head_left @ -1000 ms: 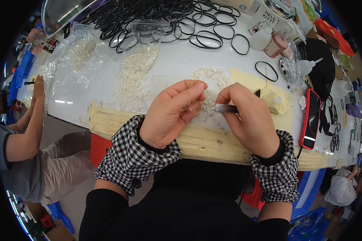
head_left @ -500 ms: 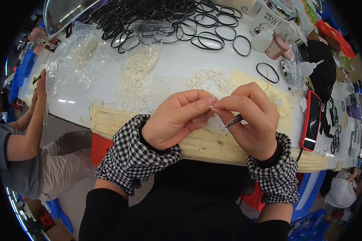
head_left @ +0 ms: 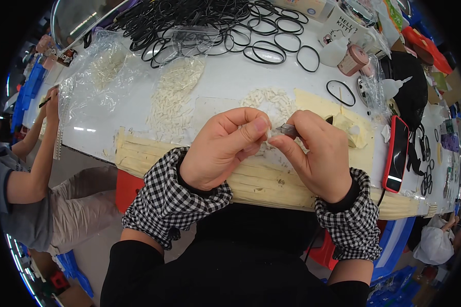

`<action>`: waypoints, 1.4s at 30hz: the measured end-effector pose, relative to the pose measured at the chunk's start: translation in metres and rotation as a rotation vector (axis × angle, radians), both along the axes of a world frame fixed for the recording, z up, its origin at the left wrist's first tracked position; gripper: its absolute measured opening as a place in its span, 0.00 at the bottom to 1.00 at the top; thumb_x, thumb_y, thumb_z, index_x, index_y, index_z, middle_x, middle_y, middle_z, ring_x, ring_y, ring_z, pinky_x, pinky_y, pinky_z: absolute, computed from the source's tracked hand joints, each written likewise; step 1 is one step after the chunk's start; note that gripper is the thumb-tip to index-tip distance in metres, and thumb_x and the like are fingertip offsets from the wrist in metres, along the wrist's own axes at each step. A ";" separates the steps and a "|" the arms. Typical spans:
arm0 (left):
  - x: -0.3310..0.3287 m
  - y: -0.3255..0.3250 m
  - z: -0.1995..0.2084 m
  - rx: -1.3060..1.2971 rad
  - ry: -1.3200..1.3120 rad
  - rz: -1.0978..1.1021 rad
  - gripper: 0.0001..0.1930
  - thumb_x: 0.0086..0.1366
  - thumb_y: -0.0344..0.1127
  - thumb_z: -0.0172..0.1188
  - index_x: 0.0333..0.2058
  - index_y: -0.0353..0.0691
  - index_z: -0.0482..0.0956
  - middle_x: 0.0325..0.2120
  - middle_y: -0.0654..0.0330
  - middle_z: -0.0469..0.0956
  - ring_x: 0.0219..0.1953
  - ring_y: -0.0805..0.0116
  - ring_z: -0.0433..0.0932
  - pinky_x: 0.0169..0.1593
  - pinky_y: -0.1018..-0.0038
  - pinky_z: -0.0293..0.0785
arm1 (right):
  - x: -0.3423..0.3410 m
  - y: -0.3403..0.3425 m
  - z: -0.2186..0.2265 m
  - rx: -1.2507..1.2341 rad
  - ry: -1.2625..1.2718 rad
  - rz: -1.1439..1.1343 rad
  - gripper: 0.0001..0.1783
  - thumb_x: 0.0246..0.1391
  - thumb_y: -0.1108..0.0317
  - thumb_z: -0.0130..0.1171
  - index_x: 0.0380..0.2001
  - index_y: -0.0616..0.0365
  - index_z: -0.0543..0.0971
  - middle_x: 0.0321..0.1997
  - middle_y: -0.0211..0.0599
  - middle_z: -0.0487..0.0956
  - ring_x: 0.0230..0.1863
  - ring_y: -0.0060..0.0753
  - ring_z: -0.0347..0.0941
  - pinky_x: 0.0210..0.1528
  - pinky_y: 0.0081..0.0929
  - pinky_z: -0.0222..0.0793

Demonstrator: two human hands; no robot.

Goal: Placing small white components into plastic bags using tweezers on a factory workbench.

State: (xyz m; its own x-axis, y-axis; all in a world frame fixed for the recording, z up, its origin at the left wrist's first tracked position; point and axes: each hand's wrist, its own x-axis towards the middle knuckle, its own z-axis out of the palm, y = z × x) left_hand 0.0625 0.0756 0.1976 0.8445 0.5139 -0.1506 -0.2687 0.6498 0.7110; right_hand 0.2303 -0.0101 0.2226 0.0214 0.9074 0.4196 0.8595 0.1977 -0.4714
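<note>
Between the thumb and fingers of my left hand [head_left: 217, 146] I pinch a small white piece [head_left: 269, 132]. My right hand [head_left: 322, 151] is closed on a small grey metal tool [head_left: 289, 130]. Its flat, blade-like end points at the white piece, and the rest is hidden in the hand. Both hands are raised over the near edge of the white table. Just beyond them lies a loose pile of small white pieces [head_left: 271, 100]. A larger heap of such pieces [head_left: 164, 110] spills from a clear bag to the left.
Black elastic loops [head_left: 184, 23] are heaped at the back. Yellowish tape [head_left: 251, 187] covers the table's front edge. On the right lie a red-framed phone [head_left: 396, 156], a pink jar [head_left: 352, 60] and a squeeze bottle [head_left: 334, 51]. Another person's arm [head_left: 38, 163] is at the left.
My right hand has turned, bringing the metal tool from pointing down below the fingers up to beside the white piece. My left hand has barely moved. The person at the left has shifted an arm.
</note>
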 end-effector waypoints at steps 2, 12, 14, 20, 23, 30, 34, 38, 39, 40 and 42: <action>-0.001 0.001 0.001 -0.012 -0.029 -0.019 0.08 0.68 0.35 0.53 0.36 0.37 0.74 0.26 0.71 0.69 0.26 0.83 0.60 0.31 0.86 0.60 | -0.001 0.000 0.001 -0.007 0.004 0.003 0.19 0.49 0.52 0.62 0.23 0.55 0.71 0.18 0.31 0.71 0.18 0.34 0.70 0.18 0.28 0.62; 0.000 -0.001 0.001 -0.010 -0.048 -0.032 0.10 0.69 0.38 0.51 0.37 0.36 0.72 0.27 0.69 0.68 0.25 0.84 0.57 0.31 0.85 0.57 | -0.001 -0.001 0.001 -0.021 -0.012 0.020 0.18 0.51 0.52 0.61 0.23 0.56 0.71 0.18 0.32 0.71 0.18 0.35 0.70 0.18 0.28 0.62; 0.000 -0.001 0.001 -0.007 -0.042 -0.027 0.10 0.69 0.38 0.52 0.37 0.36 0.72 0.27 0.69 0.68 0.25 0.84 0.57 0.32 0.85 0.57 | -0.002 -0.001 0.000 -0.022 -0.010 0.024 0.18 0.51 0.52 0.61 0.23 0.56 0.71 0.18 0.32 0.71 0.18 0.35 0.69 0.18 0.28 0.62; 0.000 -0.002 -0.001 0.008 -0.039 -0.017 0.10 0.68 0.38 0.52 0.37 0.36 0.72 0.27 0.69 0.68 0.26 0.84 0.57 0.32 0.84 0.58 | -0.001 -0.002 0.000 -0.039 -0.026 0.043 0.18 0.51 0.53 0.61 0.22 0.56 0.71 0.16 0.32 0.68 0.16 0.35 0.67 0.17 0.30 0.60; 0.000 -0.001 0.000 0.004 -0.039 -0.013 0.10 0.68 0.38 0.52 0.36 0.36 0.72 0.27 0.69 0.68 0.26 0.84 0.57 0.32 0.84 0.58 | -0.001 -0.002 0.000 -0.040 -0.019 0.050 0.18 0.52 0.54 0.61 0.21 0.55 0.71 0.16 0.32 0.68 0.16 0.35 0.67 0.17 0.30 0.60; -0.001 0.000 -0.001 -0.033 -0.070 -0.032 0.08 0.67 0.35 0.54 0.38 0.36 0.74 0.27 0.70 0.69 0.27 0.83 0.61 0.33 0.86 0.62 | -0.003 0.000 -0.002 0.016 0.030 0.036 0.18 0.51 0.53 0.61 0.21 0.56 0.71 0.16 0.31 0.68 0.16 0.35 0.67 0.17 0.29 0.60; -0.001 0.000 0.001 -0.030 -0.073 -0.032 0.07 0.68 0.35 0.54 0.38 0.36 0.74 0.27 0.70 0.69 0.27 0.83 0.61 0.33 0.86 0.62 | -0.002 -0.002 -0.001 -0.020 0.003 0.044 0.18 0.51 0.53 0.61 0.21 0.56 0.71 0.16 0.31 0.68 0.16 0.35 0.67 0.17 0.29 0.61; -0.001 0.000 0.000 -0.047 -0.081 -0.040 0.07 0.68 0.34 0.53 0.37 0.37 0.73 0.27 0.70 0.69 0.27 0.83 0.61 0.34 0.85 0.62 | -0.002 -0.002 0.001 -0.030 0.002 0.044 0.18 0.51 0.53 0.61 0.21 0.56 0.71 0.17 0.31 0.68 0.17 0.35 0.67 0.17 0.29 0.61; -0.001 0.000 0.000 -0.048 -0.082 -0.044 0.07 0.68 0.34 0.53 0.37 0.37 0.73 0.27 0.70 0.69 0.27 0.83 0.61 0.34 0.85 0.62 | -0.003 -0.002 0.001 -0.018 0.009 0.041 0.18 0.51 0.53 0.61 0.21 0.56 0.71 0.17 0.31 0.68 0.17 0.35 0.67 0.17 0.29 0.61; -0.001 0.001 0.000 -0.049 -0.083 -0.048 0.07 0.68 0.34 0.52 0.37 0.37 0.73 0.27 0.70 0.69 0.28 0.83 0.61 0.34 0.85 0.62 | -0.003 -0.001 0.000 -0.007 0.017 0.038 0.18 0.51 0.54 0.61 0.21 0.56 0.71 0.17 0.31 0.68 0.17 0.35 0.67 0.17 0.29 0.61; -0.001 0.001 -0.001 -0.049 -0.097 -0.053 0.06 0.68 0.34 0.52 0.37 0.37 0.73 0.27 0.70 0.69 0.28 0.83 0.61 0.34 0.85 0.62 | -0.003 -0.001 0.000 0.015 0.034 0.033 0.18 0.50 0.54 0.62 0.21 0.56 0.71 0.17 0.31 0.68 0.17 0.35 0.67 0.17 0.29 0.61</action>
State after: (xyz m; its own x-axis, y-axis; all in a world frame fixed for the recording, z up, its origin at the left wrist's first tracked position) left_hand 0.0617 0.0763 0.1962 0.8819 0.4626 -0.0910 -0.2991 0.6981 0.6505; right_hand 0.2270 -0.0109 0.2225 0.0063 0.9014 0.4330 0.8362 0.2327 -0.4966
